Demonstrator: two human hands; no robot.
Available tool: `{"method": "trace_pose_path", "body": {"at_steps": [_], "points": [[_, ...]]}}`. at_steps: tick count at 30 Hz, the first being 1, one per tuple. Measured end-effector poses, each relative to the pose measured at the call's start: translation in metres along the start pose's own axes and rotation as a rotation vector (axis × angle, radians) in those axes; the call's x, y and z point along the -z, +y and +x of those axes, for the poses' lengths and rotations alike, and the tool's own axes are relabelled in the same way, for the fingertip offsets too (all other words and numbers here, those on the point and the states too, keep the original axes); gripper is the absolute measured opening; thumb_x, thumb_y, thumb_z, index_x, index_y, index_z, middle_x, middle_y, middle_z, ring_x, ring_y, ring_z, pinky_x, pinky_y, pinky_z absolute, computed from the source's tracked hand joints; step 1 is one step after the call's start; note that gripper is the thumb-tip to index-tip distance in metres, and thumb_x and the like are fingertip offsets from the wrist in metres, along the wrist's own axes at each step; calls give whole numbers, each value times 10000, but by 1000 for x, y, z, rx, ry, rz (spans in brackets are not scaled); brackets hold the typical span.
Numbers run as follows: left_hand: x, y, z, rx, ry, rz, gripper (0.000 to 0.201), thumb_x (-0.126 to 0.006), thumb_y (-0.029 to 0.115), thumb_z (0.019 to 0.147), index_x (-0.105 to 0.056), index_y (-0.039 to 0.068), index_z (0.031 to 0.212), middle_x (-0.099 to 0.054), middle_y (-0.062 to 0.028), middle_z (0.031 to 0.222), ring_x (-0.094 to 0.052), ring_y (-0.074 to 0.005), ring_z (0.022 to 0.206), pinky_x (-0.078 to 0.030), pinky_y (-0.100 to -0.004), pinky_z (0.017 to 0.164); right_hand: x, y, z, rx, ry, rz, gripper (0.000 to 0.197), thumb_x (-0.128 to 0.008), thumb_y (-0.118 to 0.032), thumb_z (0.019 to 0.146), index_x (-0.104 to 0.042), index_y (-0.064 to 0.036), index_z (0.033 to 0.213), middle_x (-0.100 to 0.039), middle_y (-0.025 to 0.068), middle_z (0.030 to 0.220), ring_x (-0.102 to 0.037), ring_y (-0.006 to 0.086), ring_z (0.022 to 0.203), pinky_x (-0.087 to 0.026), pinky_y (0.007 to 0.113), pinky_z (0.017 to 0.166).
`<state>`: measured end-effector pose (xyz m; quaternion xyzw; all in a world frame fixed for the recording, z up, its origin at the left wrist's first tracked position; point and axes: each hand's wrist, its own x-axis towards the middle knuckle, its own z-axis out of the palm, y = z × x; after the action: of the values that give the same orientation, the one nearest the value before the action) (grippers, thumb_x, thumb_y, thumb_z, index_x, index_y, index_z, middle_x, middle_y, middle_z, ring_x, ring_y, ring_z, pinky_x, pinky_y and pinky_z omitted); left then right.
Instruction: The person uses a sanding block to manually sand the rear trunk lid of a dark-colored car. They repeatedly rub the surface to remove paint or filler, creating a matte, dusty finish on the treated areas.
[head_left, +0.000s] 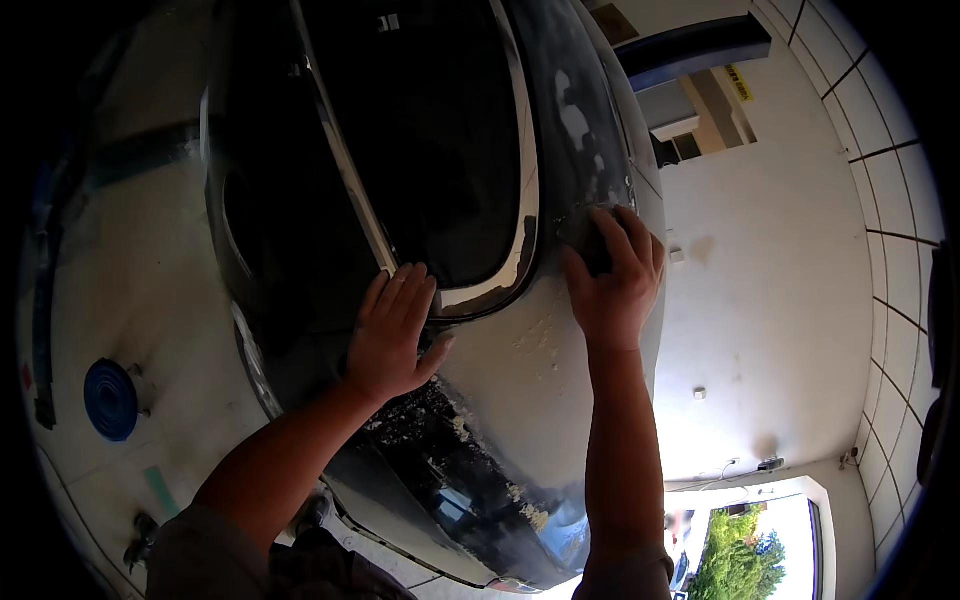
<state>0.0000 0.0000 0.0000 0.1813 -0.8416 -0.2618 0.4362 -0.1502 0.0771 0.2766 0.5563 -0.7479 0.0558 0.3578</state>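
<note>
A car body (pixel 490 370) fills the middle, its paint partly sanded to pale grey with dark and flaking patches. My left hand (pixel 393 335) lies flat, fingers stretched out, at the lower corner of the side window (pixel 440 150), touching the bright window trim (pixel 350 170). My right hand (pixel 622 275) bends its fingers over a dark block (pixel 588 245), which looks like a sanding block, pressed on the grey pillar beside the window. Its underside is hidden against the panel. Pale patches (pixel 572 115) mark the pillar farther up.
On the floor to the left is a round blue object (pixel 110 400). A white wall (pixel 770 280) with a blue-edged shelf-like piece (pixel 700 50) rises at the right. At lower right a bright opening (pixel 745 550) shows greenery outside. My shoe (pixel 312 512) is beside the car.
</note>
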Motion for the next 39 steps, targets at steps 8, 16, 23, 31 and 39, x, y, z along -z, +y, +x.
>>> {"method": "trace_pose_path", "body": {"at_steps": [8, 16, 23, 31, 39], "points": [[-3, -3, 10, -17, 48, -14, 773, -588, 507, 1148, -349, 55, 1727, -361, -229, 1765, -347, -415, 1646, -288, -616, 1370, 12, -30, -28, 147, -29, -5, 451, -885, -188, 772, -810, -197, 1217, -712, 83, 1359, -657, 363, 1232, -510, 529, 1073], [19, 3, 13, -8, 31, -81, 810, -688, 451, 1053, -424, -27, 1652, -464, -299, 1679, -444, -475, 1568, -292, -633, 1322, 12, -38, -46, 123, -52, -65, 486, -872, -183, 768, -807, -205, 1249, -688, 80, 1399, -638, 362, 1268, -500, 532, 1103], [10, 10, 11, -26, 71, -96, 798, -697, 420, 1047, -430, -43, 1639, -472, -303, 1669, -455, -482, 1555, -292, -640, 1317, 14, 9, 5, 8, 11, -27, 504, -878, -182, 766, -792, -181, 1263, -698, 86, 1404, -636, 377, 1258, -501, 539, 1082], [13, 4, 13, -23, 38, -77, 793, -695, 434, 1059, -442, -58, 1628, -457, -314, 1678, -435, -489, 1575, -286, -654, 1319, 30, -47, -103, 129, -172, -4, 493, -860, -185, 771, -795, -211, 1259, -684, 94, 1423, -642, 357, 1258, -490, 535, 1113], [11, 9, 13, -52, 66, -111, 796, -667, 437, 1070, -404, -28, 1660, -458, -310, 1679, -454, -517, 1544, -302, -674, 1296, -3, 50, 59, -180, 101, 133, 514, -904, -184, 763, -815, -157, 1268, -754, 65, 1338, -662, 348, 1249, -559, 468, 1068]]}}
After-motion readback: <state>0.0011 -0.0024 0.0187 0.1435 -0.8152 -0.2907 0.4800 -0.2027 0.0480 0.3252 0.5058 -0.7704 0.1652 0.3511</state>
